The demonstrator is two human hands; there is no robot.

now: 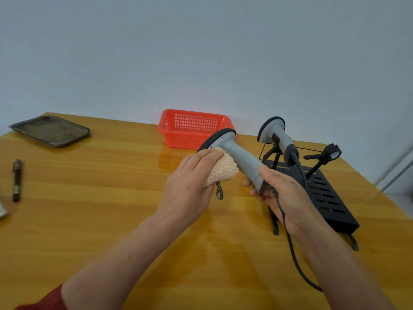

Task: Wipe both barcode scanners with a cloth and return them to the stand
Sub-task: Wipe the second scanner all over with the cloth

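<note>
My right hand [283,191] grips the handle end of a grey barcode scanner [240,154], held above the table with its dark-rimmed head pointing up and left. Its black cable [290,242] trails down over my right forearm. My left hand [190,182] holds a cream knitted cloth [221,170] against the underside of the scanner's head and neck. A second grey scanner [276,136] sits upright in a holder of the black slotted stand [326,195] on the right. The stand's other holder [330,153] stands free.
A red plastic basket [192,128] stands at the back of the wooden table [100,198]. A metal tray [51,130] lies at the far left corner. A dark pen-like tool [16,180] lies near the left edge.
</note>
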